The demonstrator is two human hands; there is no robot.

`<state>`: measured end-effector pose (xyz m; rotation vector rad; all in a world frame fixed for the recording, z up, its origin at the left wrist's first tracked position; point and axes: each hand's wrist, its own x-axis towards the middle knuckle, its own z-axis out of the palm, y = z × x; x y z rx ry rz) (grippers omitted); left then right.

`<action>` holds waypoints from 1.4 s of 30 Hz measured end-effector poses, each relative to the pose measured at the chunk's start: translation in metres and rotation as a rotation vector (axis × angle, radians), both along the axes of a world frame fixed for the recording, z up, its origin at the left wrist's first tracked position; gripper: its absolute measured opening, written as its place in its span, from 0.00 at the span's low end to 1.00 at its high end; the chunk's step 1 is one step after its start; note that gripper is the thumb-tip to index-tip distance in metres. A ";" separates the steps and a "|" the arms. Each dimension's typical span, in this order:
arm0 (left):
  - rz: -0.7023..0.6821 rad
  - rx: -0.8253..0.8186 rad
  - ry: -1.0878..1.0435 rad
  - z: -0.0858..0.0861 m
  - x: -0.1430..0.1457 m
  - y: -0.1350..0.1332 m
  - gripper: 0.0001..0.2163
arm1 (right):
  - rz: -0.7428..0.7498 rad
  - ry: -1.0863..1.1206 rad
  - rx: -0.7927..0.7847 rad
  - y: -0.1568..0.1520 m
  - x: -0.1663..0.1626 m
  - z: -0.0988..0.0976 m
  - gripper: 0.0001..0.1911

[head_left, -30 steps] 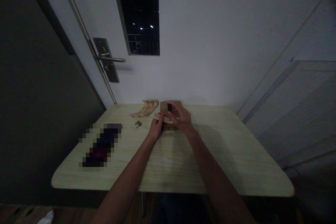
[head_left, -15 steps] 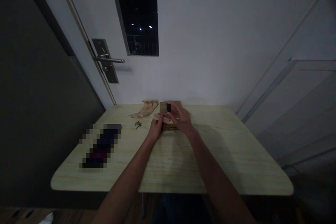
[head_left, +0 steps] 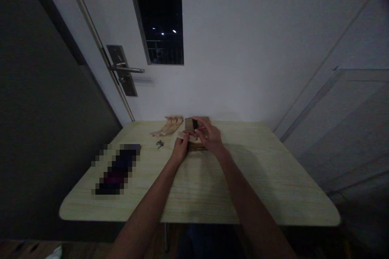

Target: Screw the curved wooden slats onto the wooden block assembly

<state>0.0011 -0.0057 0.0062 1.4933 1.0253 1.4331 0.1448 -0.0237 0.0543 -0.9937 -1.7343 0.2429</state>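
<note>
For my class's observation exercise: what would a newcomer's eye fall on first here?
Probably the action near the far edge of the pale, wood-grain table: the right grip pinches a small black object, while the left grip holds a pale, wooden-looking strip. Then perhaps the tall, dark window left of centre in the white door, with bright lights beyond.

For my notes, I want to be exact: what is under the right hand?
Brown material shows beyond and below the right hand, and part of a pale strip shows at its left. What the hand itself covers cannot be seen.
</note>
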 end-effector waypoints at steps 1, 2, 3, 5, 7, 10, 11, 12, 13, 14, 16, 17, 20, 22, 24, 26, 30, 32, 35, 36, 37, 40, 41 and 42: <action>0.007 -0.008 -0.003 -0.001 0.000 0.001 0.18 | -0.008 0.003 -0.001 0.001 0.000 -0.001 0.18; 0.015 -0.017 -0.004 -0.002 0.000 0.001 0.18 | -0.019 0.005 -0.003 0.002 0.000 -0.001 0.17; 0.021 -0.026 -0.004 -0.003 0.000 0.002 0.18 | -0.030 0.006 -0.006 0.003 -0.001 -0.002 0.17; 0.021 -0.035 -0.005 -0.005 0.000 0.003 0.18 | -0.048 0.006 -0.011 0.004 -0.001 -0.004 0.18; 0.009 -0.031 -0.015 -0.007 0.000 0.004 0.18 | -0.071 0.002 -0.010 0.005 -0.002 -0.006 0.18; -0.003 -0.033 -0.021 -0.007 0.000 0.005 0.17 | -0.096 -0.006 -0.002 0.005 -0.002 -0.006 0.18; -0.005 -0.037 -0.017 -0.006 0.000 0.004 0.17 | -0.092 -0.005 0.005 0.005 -0.002 -0.006 0.18; -0.005 -0.037 -0.015 -0.005 0.000 0.004 0.17 | -0.085 -0.001 0.015 0.005 -0.003 -0.006 0.18; -0.003 -0.036 -0.012 -0.004 0.000 0.003 0.17 | -0.078 0.003 0.025 0.004 -0.003 -0.005 0.18; 0.002 -0.037 -0.007 -0.003 0.000 0.002 0.17 | -0.070 0.004 0.035 0.004 -0.003 -0.005 0.18; 0.015 -0.043 0.005 0.000 0.000 0.000 0.16 | -0.059 -0.005 0.043 0.003 -0.003 -0.004 0.17; 0.019 -0.047 0.010 0.001 0.000 -0.001 0.16 | -0.058 -0.013 0.044 0.003 -0.003 -0.004 0.17; 0.023 -0.055 0.014 0.002 0.000 -0.002 0.16 | -0.067 -0.035 0.045 0.001 -0.003 -0.005 0.18; 0.027 -0.056 0.006 0.002 0.001 -0.002 0.17 | -0.071 -0.044 0.040 0.001 -0.002 -0.006 0.18; 0.023 -0.056 -0.005 0.001 0.001 -0.001 0.17 | -0.065 -0.050 0.029 0.001 -0.002 -0.007 0.18; 0.014 -0.051 -0.015 0.000 0.001 -0.001 0.17 | -0.065 -0.052 0.024 0.002 -0.002 -0.007 0.18; 0.021 -0.056 -0.020 -0.003 0.001 0.001 0.17 | -0.100 -0.042 0.037 0.003 -0.004 -0.006 0.18; 0.028 -0.067 -0.017 -0.003 0.001 0.001 0.18 | -0.115 -0.035 0.041 0.002 -0.004 -0.005 0.18; 0.029 -0.066 -0.016 0.000 0.001 -0.001 0.18 | -0.119 -0.034 0.049 0.000 -0.005 -0.004 0.17; 0.024 -0.064 -0.015 0.002 0.001 -0.001 0.18 | -0.116 -0.038 0.051 0.000 -0.005 -0.003 0.17; 0.019 -0.061 -0.015 0.003 0.001 -0.002 0.18 | -0.112 -0.043 0.053 -0.001 -0.005 -0.003 0.17; 0.005 -0.055 -0.019 0.005 0.001 -0.003 0.17 | -0.097 -0.051 0.055 -0.002 -0.004 -0.003 0.16; 0.006 -0.052 -0.022 0.005 0.001 -0.003 0.17 | -0.096 -0.056 0.057 -0.002 -0.004 -0.003 0.16; 0.007 -0.048 -0.025 0.004 0.001 -0.002 0.16 | -0.100 -0.064 0.059 -0.002 -0.004 -0.003 0.17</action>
